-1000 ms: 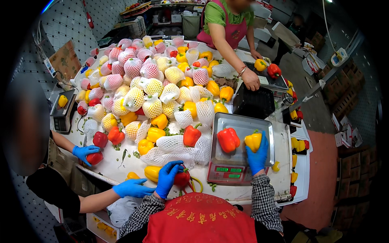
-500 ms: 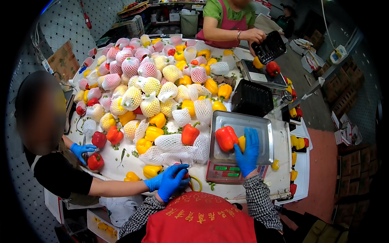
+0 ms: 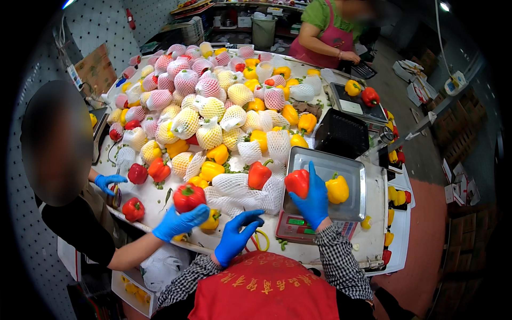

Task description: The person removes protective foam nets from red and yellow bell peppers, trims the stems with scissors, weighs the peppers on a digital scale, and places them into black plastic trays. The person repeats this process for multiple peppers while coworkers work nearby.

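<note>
Right hand (image 3: 312,197) clasps red pepper (image 3: 297,182) on scale tray (image 3: 349,165); left hand (image 3: 237,234) open, empty.

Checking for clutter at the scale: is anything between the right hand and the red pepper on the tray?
Nothing visible: the right hand already rests against the red pepper on the scale tray; a yellow pepper sits just right of it.

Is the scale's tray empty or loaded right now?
Loaded: a red pepper and a yellow pepper sit on the tray, right hand touching the red.

it was a produce packing room: a white table (image 3: 160,200) heaped with foam-netted red and yellow bell peppers (image 3: 210,109), a steel-pan weighing scale (image 3: 354,205).
</note>
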`<state>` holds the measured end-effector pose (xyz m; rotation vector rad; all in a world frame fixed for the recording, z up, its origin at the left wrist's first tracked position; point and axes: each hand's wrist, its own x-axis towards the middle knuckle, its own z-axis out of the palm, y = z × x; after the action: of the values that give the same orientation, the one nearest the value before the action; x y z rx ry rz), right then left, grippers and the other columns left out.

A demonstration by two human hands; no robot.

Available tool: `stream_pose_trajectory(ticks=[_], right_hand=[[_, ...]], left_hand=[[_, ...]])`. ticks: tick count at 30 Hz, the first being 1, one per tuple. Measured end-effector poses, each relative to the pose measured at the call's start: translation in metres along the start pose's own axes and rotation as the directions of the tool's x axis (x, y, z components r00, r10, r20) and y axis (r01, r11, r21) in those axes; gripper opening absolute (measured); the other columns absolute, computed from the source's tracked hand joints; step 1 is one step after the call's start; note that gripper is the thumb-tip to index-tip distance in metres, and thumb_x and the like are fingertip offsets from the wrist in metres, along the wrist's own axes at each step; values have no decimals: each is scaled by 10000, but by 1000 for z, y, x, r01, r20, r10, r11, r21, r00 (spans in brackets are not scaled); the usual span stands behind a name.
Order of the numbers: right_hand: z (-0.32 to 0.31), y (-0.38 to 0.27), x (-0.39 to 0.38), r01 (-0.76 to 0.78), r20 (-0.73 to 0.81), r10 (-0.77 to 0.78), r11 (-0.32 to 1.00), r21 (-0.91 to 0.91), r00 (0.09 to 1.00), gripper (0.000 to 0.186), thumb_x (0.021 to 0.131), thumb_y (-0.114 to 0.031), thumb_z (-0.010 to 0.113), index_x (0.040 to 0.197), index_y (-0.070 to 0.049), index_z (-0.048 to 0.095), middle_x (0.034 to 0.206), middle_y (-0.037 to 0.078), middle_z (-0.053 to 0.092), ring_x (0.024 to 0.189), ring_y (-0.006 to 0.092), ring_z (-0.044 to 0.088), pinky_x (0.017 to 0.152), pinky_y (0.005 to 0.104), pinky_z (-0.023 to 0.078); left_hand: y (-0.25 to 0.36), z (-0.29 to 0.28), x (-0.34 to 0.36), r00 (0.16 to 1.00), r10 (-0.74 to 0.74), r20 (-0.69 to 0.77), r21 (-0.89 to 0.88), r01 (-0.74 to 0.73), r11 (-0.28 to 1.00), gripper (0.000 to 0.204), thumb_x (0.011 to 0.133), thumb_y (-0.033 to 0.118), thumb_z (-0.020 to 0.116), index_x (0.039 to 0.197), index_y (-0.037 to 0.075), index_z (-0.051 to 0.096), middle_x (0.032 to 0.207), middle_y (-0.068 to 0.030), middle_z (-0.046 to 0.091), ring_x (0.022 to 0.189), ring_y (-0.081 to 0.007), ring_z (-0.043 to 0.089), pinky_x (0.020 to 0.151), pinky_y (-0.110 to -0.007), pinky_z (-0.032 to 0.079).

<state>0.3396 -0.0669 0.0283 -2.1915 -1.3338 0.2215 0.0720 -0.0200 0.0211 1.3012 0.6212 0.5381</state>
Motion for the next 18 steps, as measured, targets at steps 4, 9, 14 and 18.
stream_pose_trajectory(ticks=[4, 9, 14, 18], right_hand=[[3, -50, -37, 114, 23, -135, 905, 411, 991, 1062, 770, -298, 841, 1576, -18, 209, 1322, 216, 546, 1194, 393, 556, 1055, 464, 432], [19, -79, -65, 388, -16, -401, 875, 290, 916, 1089, 742, -346, 868, 1558, 0, 236, 1454, 223, 464, 1275, 405, 498, 1077, 464, 407], [20, -80, -67, 314, 14, -351, 854, 415, 936, 1053, 755, -341, 867, 1559, -17, 268, 1455, 207, 468, 1296, 373, 494, 1093, 450, 397], [24, -82, -68, 287, -16, -322, 821, 493, 947, 1021, 765, -384, 852, 1530, 22, 312, 1399, 213, 512, 1243, 370, 523, 1060, 455, 411]], left_hand=[[-15, 11, 24, 988, -110, 105, -535, 150, 832, 620, 1028, 294, 572, 1550, 90, 307, 1445, -139, 504, 1255, -209, 569, 1046, -362, 469], [-39, 11, 30, 961, -186, 207, -802, 275, 530, 839, 952, 560, 598, 1568, 108, 252, 1523, -111, 424, 1386, -258, 450, 1153, -437, 387], [-31, 17, 28, 968, -170, 185, -818, 248, 520, 946, 896, 768, 434, 1559, 113, 272, 1555, -130, 374, 1431, -298, 382, 1179, -469, 342], [-39, 12, 29, 960, -176, 218, -841, 276, 465, 1008, 846, 833, 418, 1555, 129, 281, 1523, -119, 409, 1384, -294, 429, 1147, -461, 372]])
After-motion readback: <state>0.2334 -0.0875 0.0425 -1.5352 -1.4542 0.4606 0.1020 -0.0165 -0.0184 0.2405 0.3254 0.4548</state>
